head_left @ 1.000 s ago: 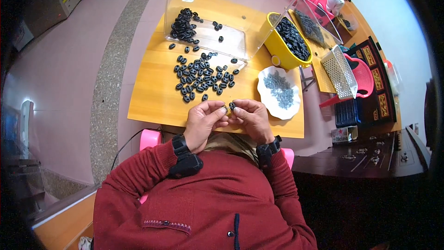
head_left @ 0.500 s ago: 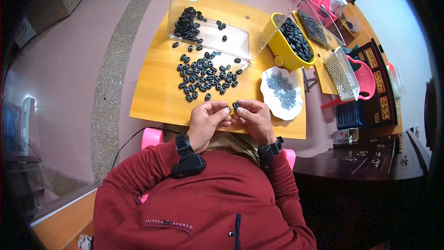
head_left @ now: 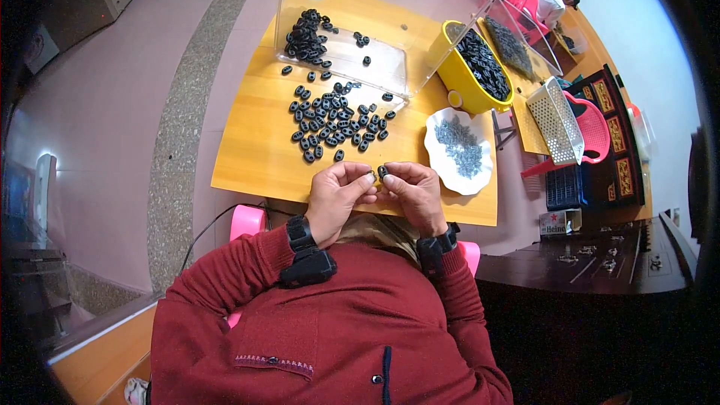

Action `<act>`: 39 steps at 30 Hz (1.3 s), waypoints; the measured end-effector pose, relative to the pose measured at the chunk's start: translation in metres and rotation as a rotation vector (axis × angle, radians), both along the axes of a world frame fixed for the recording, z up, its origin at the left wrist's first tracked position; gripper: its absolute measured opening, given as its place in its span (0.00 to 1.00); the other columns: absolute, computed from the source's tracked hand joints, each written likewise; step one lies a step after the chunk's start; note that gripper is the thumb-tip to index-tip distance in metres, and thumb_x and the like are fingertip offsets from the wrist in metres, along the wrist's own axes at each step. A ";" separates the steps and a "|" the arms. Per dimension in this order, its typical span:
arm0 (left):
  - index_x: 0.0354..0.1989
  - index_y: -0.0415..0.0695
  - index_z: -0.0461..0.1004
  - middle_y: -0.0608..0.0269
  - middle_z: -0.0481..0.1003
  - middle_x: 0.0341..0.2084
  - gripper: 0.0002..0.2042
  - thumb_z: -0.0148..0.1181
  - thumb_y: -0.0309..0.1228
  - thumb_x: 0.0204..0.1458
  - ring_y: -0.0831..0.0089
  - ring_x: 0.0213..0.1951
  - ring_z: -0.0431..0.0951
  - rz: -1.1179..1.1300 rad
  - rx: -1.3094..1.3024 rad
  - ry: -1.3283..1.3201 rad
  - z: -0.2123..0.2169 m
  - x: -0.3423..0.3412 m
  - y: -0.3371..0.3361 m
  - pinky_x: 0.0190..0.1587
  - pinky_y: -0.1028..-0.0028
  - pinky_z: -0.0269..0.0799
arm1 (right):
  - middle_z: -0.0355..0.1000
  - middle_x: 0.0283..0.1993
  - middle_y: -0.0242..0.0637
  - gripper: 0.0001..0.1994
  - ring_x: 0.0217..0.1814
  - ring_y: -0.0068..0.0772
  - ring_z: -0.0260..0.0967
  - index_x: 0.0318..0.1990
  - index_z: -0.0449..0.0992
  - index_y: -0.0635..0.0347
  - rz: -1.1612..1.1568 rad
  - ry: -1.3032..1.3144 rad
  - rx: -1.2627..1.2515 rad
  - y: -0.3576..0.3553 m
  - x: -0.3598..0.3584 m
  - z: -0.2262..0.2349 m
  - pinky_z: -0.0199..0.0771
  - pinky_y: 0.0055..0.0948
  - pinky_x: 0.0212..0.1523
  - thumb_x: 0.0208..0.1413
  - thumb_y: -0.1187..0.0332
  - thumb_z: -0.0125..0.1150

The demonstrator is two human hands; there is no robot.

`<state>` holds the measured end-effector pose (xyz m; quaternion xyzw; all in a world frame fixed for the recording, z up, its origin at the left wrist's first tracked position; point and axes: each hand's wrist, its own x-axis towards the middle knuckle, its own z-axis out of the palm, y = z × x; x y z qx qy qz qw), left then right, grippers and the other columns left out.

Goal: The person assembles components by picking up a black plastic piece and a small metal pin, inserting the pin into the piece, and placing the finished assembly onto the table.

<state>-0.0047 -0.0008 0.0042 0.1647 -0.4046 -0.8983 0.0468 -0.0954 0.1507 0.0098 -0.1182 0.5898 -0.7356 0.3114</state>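
My right hand [head_left: 417,196] pinches a small black oval two-hole piece [head_left: 382,171] between thumb and fingertips, just in front of my body at the table's near edge. Close beside it, the thumb and forefinger of my left hand [head_left: 335,199] are pressed together; a tiny thing seems to be between them, too small to name. Beyond my hands, many similar black two-hole pieces [head_left: 330,121] lie loose on the wooden table. To the right of them, a white scalloped plate [head_left: 481,181] holds a heap of small greyish, see-through bits [head_left: 459,147].
A large clear plastic bin [head_left: 360,1] lies tipped at the back with more black pieces inside. A yellow tub [head_left: 448,73] full of black parts stands right of it. Farther right are a perforated white basket [head_left: 553,121] and a pink chair [head_left: 594,129]. Another person [head_left: 551,1] sits far off.
Both hands keep nearly the same pinch and place. The whole view has shifted very slightly.
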 end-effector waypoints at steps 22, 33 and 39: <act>0.40 0.36 0.72 0.63 0.75 0.30 0.07 0.58 0.25 0.55 0.80 0.29 0.76 0.003 -0.052 -0.007 -0.001 -0.001 0.002 0.34 0.81 0.75 | 0.78 0.36 0.37 0.10 0.33 0.20 0.73 0.42 0.77 0.68 0.008 0.159 0.042 0.002 -0.002 -0.006 0.75 0.19 0.36 0.52 0.76 0.63; 0.40 0.36 0.72 0.63 0.76 0.30 0.07 0.58 0.24 0.55 0.80 0.29 0.76 0.011 -0.051 -0.018 -0.002 -0.001 0.003 0.34 0.81 0.76 | 0.77 0.32 0.36 0.09 0.29 0.19 0.71 0.41 0.76 0.70 -0.006 0.150 0.078 -0.003 0.004 0.002 0.73 0.18 0.31 0.52 0.77 0.62; 0.39 0.36 0.72 0.63 0.76 0.30 0.06 0.57 0.24 0.55 0.80 0.29 0.76 0.015 -0.040 -0.017 -0.001 -0.001 0.002 0.34 0.81 0.76 | 0.76 0.32 0.36 0.08 0.28 0.19 0.71 0.41 0.76 0.70 0.000 0.139 0.094 -0.003 0.003 0.002 0.73 0.18 0.31 0.53 0.77 0.61</act>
